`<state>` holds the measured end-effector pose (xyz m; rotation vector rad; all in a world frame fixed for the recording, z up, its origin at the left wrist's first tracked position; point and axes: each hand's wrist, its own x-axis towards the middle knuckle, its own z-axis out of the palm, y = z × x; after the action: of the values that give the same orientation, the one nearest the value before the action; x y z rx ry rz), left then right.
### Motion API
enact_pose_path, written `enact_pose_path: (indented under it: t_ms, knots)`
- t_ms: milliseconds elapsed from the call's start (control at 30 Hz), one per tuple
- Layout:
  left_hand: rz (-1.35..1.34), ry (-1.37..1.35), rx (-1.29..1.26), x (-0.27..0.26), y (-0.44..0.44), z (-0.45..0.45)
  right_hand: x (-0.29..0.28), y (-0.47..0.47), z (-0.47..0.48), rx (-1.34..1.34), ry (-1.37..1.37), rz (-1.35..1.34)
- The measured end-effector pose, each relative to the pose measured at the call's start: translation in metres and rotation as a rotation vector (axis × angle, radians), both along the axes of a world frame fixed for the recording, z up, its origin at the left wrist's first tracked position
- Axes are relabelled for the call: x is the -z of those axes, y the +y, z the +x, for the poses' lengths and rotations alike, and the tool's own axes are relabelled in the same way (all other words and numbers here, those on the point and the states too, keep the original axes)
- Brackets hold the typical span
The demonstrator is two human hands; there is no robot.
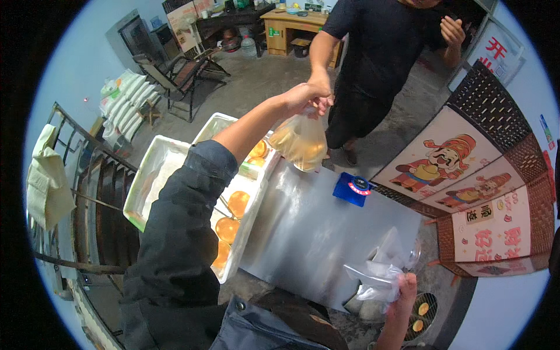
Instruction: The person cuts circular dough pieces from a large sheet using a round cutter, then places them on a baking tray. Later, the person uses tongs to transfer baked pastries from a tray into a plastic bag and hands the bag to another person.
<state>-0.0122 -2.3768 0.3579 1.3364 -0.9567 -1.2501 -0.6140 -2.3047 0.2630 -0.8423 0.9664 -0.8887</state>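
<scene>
My left hand [302, 97] is stretched far forward, its fingers closed on the gathered top of a clear plastic bag [302, 142] holding golden round breads. Another person's hand [321, 80] meets mine at the bag's top; whether it also grips the bag is hidden. The bag hangs by the far edge of a metal-topped table [302, 214]. At the lower right, my right hand [406, 286] grips a crumpled clear plastic bag [376, 275] by the table's near right corner. Under my left arm, a white foam box [251, 218] holds several flat golden breads [227, 229].
A blue stand with a round sign [352, 189] sits on the table. Two small breads [421, 317] lie on a round grate at lower right. A woven folding screen [442, 175] borders the right side. Beyond are a folding chair [179, 78], stacked sacks [127, 105] and a wooden desk [297, 22].
</scene>
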Motion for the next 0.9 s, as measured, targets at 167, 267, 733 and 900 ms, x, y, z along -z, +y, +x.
enact_pose_path:
  t_ms: [167, 267, 733, 900]
  knots:
    - [-0.036, -0.055, -0.066, 0.025, -0.010, -0.002, -0.044, -0.021, 0.031, -0.067, 0.159, -0.049]
    - [-0.045, -0.563, -0.210, 0.034, 0.001, -0.002, -0.075, -0.046, 0.049, -0.105, 0.220, -0.039]
    - [-0.239, -0.176, 0.132, 0.167, 0.027, -0.454, -0.112, -0.174, 0.012, -0.157, -0.290, -0.119]
    - [0.231, -0.516, 0.161, 0.264, 0.085, -0.438, -0.143, -0.212, -0.081, 0.104, -0.222, -0.240]
